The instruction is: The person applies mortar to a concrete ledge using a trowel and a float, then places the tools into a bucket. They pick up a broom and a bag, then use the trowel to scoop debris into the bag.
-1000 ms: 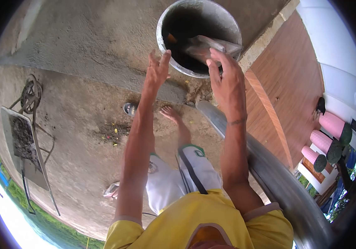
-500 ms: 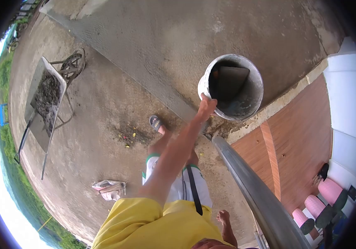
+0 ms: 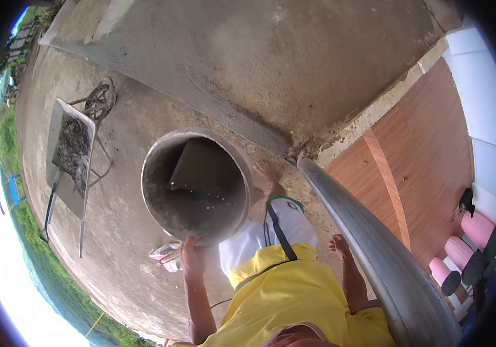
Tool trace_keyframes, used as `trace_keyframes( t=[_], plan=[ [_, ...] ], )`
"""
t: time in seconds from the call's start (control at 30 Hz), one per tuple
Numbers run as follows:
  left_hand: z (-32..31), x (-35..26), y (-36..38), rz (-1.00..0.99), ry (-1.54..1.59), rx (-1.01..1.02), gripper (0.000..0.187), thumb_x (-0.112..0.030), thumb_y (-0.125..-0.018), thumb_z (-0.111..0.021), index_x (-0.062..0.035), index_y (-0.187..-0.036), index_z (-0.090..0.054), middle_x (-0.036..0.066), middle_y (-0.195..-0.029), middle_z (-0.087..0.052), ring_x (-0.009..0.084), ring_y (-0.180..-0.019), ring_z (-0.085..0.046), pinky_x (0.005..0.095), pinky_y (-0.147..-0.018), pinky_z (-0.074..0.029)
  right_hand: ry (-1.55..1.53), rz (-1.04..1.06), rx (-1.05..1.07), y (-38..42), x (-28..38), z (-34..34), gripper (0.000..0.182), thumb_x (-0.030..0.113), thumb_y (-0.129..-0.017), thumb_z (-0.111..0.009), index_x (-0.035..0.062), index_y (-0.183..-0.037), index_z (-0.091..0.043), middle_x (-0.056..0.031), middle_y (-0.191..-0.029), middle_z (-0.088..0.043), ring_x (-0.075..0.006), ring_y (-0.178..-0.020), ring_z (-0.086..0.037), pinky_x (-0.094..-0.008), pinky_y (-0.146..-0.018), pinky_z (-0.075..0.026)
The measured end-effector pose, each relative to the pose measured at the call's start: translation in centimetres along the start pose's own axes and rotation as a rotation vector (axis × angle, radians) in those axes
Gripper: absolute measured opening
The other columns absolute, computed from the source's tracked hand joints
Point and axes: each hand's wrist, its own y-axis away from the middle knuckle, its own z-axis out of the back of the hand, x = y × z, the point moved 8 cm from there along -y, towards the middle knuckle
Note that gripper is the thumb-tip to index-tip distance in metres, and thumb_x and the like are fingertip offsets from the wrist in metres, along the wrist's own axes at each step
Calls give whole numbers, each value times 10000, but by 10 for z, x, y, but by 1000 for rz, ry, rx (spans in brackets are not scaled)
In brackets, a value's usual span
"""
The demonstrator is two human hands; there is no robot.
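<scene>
A large, cement-stained bucket (image 3: 198,228) is raised in front of my body, its mouth facing the camera. My left hand (image 3: 192,254) has its fingers closed on the lower rim. Inside the bucket lies a flat grey piece (image 3: 198,168), with a small orange spot near its lower left edge; what it is I cannot make out. My right hand (image 3: 338,246) hangs beside my hip, fingers apart and slightly curled, holding nothing, close to a thick metal pipe (image 3: 375,254).
A wheelbarrow (image 3: 89,170) holding wet grey mix and a shovel (image 3: 52,199) stands at left. Behind the bucket lies a crumpled bag (image 3: 170,259). Smooth concrete (image 3: 271,63) spreads ahead, edged by a raised strip. Wood-look flooring (image 3: 427,156) and pink stools (image 3: 462,251) are at right.
The bucket has moved left and closer to the camera, carried by my left hand away from the concrete edge. My right hand has risen slightly beside the pipe.
</scene>
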Motion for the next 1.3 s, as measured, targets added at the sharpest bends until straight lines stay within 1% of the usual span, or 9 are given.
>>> trace_keyframes(
  t=[0.5, 0.77, 0.83, 0.9, 0.97, 1.03, 1.13, 1.23, 1.3],
  plan=[
    [379, 285, 142, -179, 768, -652, 430, -54, -823, -493, 143, -1204, -472, 246, -1184, -549, 413, -1094, -589, 529, -882, -580, 657, 125, -36, 17, 162, 6, 206, 218, -950, -527, 59, -1060, -598, -114, -836, -637, -226, -586, -621, -370, -506, -531],
    [444, 471, 222, 41, 1297, -973, 265, -82, -852, -503, 125, -1011, -547, 297, -1065, -609, 415, -972, -637, 573, -884, -566, 759, 409, -6, 105, 208, -122, 236, 211, -932, -517, 41, -1060, -618, -111, -822, -633, -231, -631, -627, -389, -571, -550],
    [465, 492, 250, -9, 448, -869, 281, -99, -875, -514, 133, -1033, -528, 299, -1073, -591, 412, -980, -600, 584, -889, -562, 908, 312, 37, 113, 191, -139, 248, 208, -929, -518, 38, -1083, -611, -125, -869, -635, -244, -669, -642, -395, -592, -557],
    [474, 524, 272, 48, 442, -818, 291, -111, -900, -507, 144, -1040, -510, 298, -1077, -576, 410, -973, -570, 593, -889, -562, 994, 244, 40, 125, 179, -146, 256, 204, -926, -520, 37, -1102, -602, -138, -901, -636, -260, -697, -656, -405, -604, -563],
    [473, 560, 279, 223, 1257, -826, 296, -118, -927, -482, 160, -1032, -493, 293, -1077, -564, 409, -951, -545, 601, -882, -565, 1012, 206, 7, 139, 174, -152, 260, 198, -924, -523, 36, -1116, -590, -150, -919, -634, -279, -714, -667, -418, -608, -567],
    [474, 504, 307, 147, 540, -980, 308, -142, -869, -649, 149, -947, -583, 236, -870, -642, 324, -781, -635, 452, -741, -567, 904, 172, -20, 148, 183, -152, 193, 154, -891, -523, 27, -997, -622, -127, -787, -625, -249, -644, -640, -396, -562, -559],
    [493, 484, 305, 0, 369, -1068, 381, -213, -781, -836, 110, -861, -653, 154, -671, -677, 217, -569, -652, 325, -579, -526, 912, 141, -186, 170, 204, -161, 176, 132, -884, -518, 23, -943, -643, -123, -746, -633, -243, -627, -643, -392, -556, -568],
    [511, 468, 273, 71, 361, -994, 352, -193, -780, -829, 108, -848, -659, 165, -726, -697, 231, -660, -687, 333, -616, -539, 1126, 126, -274, 177, 251, -199, 208, 150, -909, -515, 32, -992, -664, -128, -814, -655, -262, -705, -673, -404, -583, -575],
    [532, 442, 250, 43, 135, -995, 354, -177, -771, -831, 120, -850, -654, 169, -751, -706, 247, -724, -709, 335, -642, -546, 1246, 370, -425, 166, 300, -238, 159, 101, -873, -559, 2, -995, -587, -173, -751, -643, -299, -584, -656, -424, -487, -538]
  ],
)
